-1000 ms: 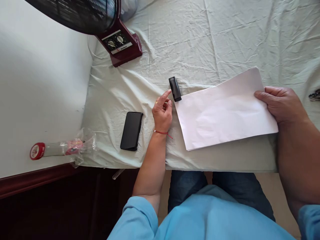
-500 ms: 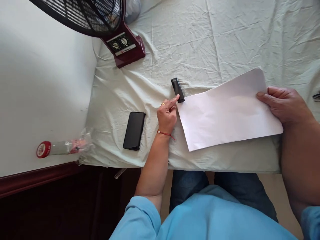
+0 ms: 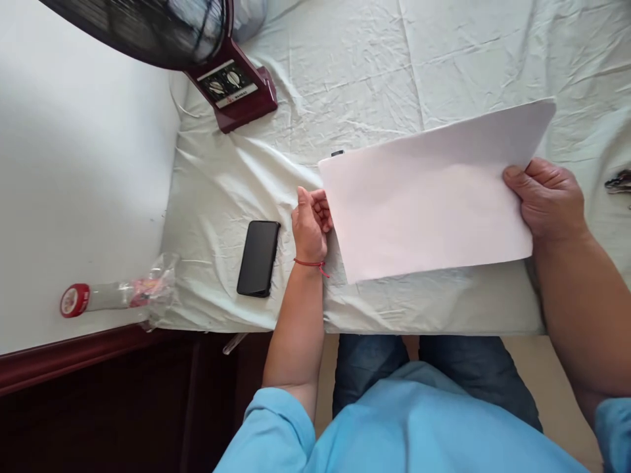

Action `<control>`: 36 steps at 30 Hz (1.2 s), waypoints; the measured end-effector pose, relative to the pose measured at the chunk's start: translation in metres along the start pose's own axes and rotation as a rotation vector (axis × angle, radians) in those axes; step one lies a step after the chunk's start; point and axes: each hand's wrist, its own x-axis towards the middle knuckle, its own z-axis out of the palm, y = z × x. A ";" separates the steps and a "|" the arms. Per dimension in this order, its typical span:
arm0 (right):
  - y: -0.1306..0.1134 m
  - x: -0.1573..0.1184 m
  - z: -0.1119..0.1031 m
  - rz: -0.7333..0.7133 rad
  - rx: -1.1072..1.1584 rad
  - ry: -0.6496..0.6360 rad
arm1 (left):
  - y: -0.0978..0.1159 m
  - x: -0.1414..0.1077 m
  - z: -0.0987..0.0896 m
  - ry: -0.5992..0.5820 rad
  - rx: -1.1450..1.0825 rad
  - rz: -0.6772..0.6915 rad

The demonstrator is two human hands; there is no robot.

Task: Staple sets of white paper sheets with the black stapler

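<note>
My right hand (image 3: pixel 552 197) grips the right edge of several white paper sheets (image 3: pixel 424 203), with the thumb on top. The sheets are raised off the cloth, their far right corner highest. At their left edge, my left hand (image 3: pixel 311 223) is turned palm up, thumb held apart and fingers loosely curled, holding nothing that I can see. Its fingertips are close to the paper edge and may be partly behind it. A black stapler (image 3: pixel 337 153) shows only its far end past the paper; the rest is hidden underneath.
A black phone (image 3: pixel 259 257) lies left of my left hand on the pale cloth (image 3: pixel 355 66). The dark red fan (image 3: pixel 246 98) stands at the back left. A clear jar with a red lid (image 3: pixel 75 300) lies at the left. Keys (image 3: pixel 620 182) are at the right edge.
The paper has moved left and up, now covering most of the stapler. My left hand has left the stapler and turned palm up. My right hand keeps its grip. The fan blades now look blurred.
</note>
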 end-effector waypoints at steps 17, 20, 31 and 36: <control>0.010 -0.001 0.006 -0.124 -0.008 -0.001 | -0.001 -0.003 -0.004 -0.077 0.141 0.101; 0.013 0.001 0.004 -0.099 -0.035 0.008 | -0.002 -0.004 -0.002 -0.083 0.157 0.096; 0.014 0.003 0.006 -0.119 -0.006 0.048 | -0.003 -0.006 -0.001 -0.136 0.188 0.035; 0.011 0.000 0.008 -0.093 0.001 0.033 | 0.001 -0.008 -0.001 -0.057 0.276 0.124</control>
